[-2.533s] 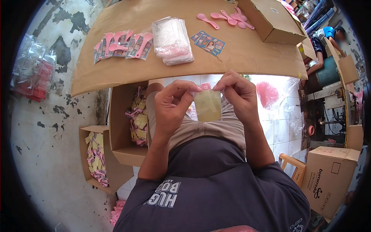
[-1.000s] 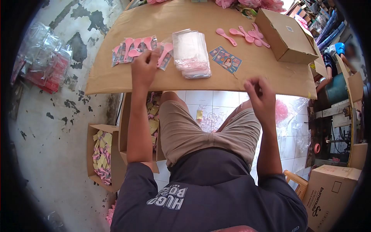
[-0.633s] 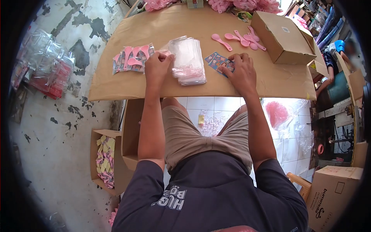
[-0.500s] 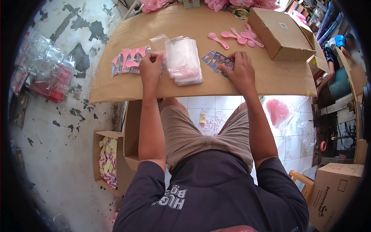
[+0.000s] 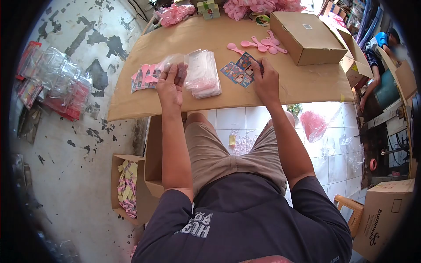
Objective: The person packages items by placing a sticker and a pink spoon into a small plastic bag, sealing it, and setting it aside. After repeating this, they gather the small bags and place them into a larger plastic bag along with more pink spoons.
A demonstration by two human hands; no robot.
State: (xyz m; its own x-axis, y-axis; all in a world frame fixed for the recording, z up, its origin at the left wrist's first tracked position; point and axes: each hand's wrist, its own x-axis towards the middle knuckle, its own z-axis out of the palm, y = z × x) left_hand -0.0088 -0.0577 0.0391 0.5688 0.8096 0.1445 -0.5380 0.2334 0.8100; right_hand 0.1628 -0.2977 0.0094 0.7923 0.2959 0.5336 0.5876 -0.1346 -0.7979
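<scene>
In my left hand (image 5: 172, 85) is a clear plastic bag (image 5: 174, 60), pinched just left of the stack of clear bags (image 5: 202, 74). My right hand (image 5: 265, 79) grips a printed card (image 5: 247, 61) by its right edge, above other printed cards (image 5: 237, 75) that lie on the table. Packed bags with pink spoons (image 5: 146, 75) form a row to the left of my left hand. Several loose pink spoons (image 5: 263, 44) lie beyond my right hand, near the box.
A closed cardboard box (image 5: 309, 37) stands on the brown table (image 5: 175, 38) at the right. Pink bundles (image 5: 250, 6) line the far edge. An open carton (image 5: 127, 188) of wrapped pieces is on the floor at left. Another person (image 5: 378, 55) is at the far right.
My left hand now has a clear bag raised beside the stack. My right hand has lifted a card off the others. The whole view has shifted slightly.
</scene>
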